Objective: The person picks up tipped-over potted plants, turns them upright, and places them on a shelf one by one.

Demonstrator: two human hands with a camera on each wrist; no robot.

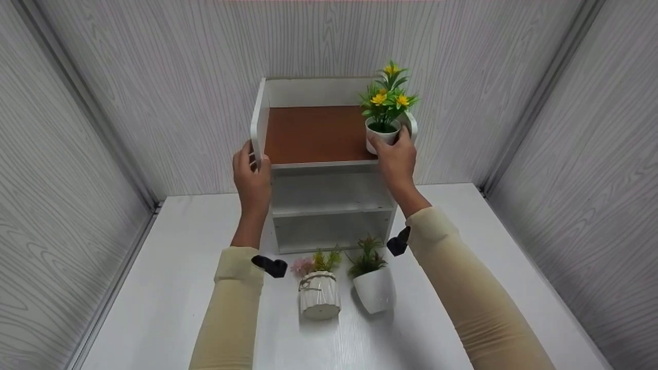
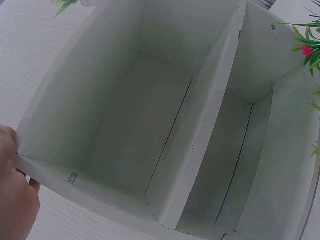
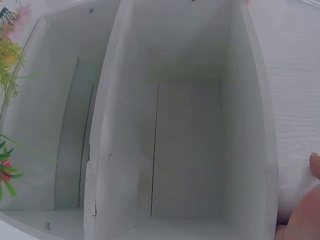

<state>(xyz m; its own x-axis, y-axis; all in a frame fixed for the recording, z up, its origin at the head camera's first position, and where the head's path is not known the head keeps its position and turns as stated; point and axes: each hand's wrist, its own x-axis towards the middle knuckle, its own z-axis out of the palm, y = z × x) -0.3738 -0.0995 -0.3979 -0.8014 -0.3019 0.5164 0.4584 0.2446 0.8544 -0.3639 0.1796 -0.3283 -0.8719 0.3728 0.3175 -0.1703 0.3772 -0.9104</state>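
Observation:
A small white shelf unit stands against the back wall, topped by a brown board with low white sides. My left hand grips its left side panel, thumb in front and fingers on the outer face. At the board's right end, my right hand holds a white pot of yellow flowers, upright and close to the right side panel. In the wrist views, the left hand and right hand show only partly, beside the bare compartments.
Two potted plants lie tipped on the white table before the shelf: a ribbed pot tied with cord, with pink and yellow flowers, and a smooth white pot with green leaves. Wood-grain walls enclose the table on the sides and back.

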